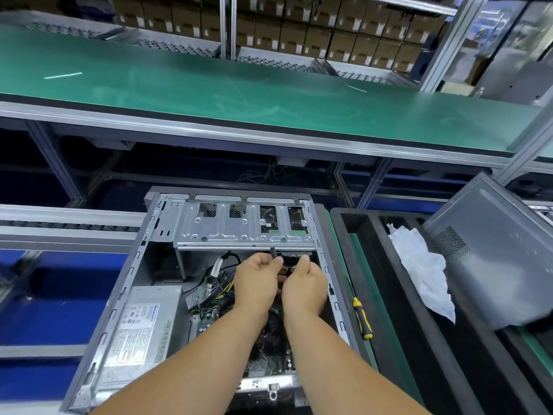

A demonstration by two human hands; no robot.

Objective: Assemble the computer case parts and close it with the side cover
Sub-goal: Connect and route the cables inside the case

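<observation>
Black cable (273, 253) between both pinching hands

Ahead of me, long green conveyor belt (239, 94) in aluminium frame (209, 130), two streaks of lamp glare on it. Behind it, metal racking (226, 25) stacked with brown cardboard boxes (314, 28). Dark space under belt, thin loose wires (263, 172) hanging there. At my left, roller track (59, 226) above blue panel (45, 295). At my right, black foam tray (374, 265) holding crumpled white plastic bag (425, 265).
</observation>
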